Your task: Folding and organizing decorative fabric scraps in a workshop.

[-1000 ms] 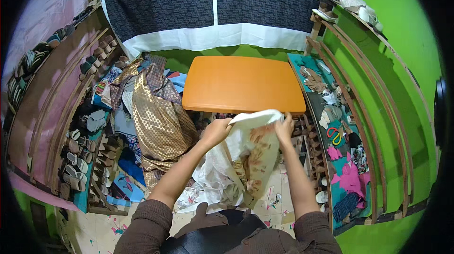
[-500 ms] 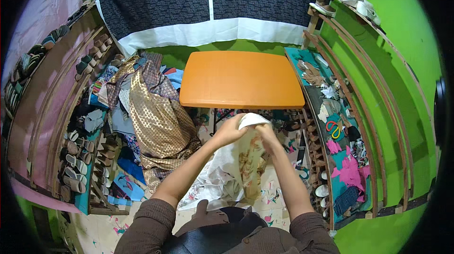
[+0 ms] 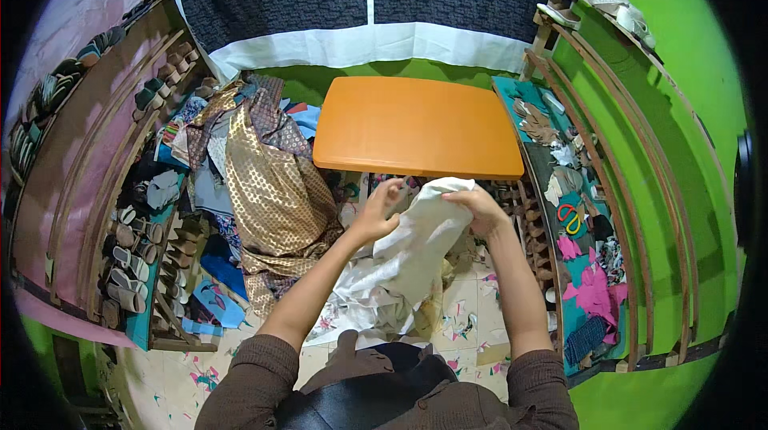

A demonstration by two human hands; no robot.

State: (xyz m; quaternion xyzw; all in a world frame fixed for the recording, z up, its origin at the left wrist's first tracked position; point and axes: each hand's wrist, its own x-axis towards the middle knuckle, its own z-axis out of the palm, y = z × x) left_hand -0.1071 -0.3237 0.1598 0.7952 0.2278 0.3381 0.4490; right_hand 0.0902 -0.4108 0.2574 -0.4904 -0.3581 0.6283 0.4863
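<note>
On the near side of an orange tabletop (image 3: 420, 126), a white cloth (image 3: 420, 242) is hanging from the right hand (image 3: 486, 211), which is gripping its top edge — the left hand (image 3: 380, 212) is hovering beside it, half open.

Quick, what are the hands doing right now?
Left hand: open, fingers apart, beside the white cloth.
Right hand: closed, holding the white cloth by its upper end.

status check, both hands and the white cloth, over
Right hand gripping white cloth at its top end. Left hand open beside it. Orange table just beyond the hands.
</note>
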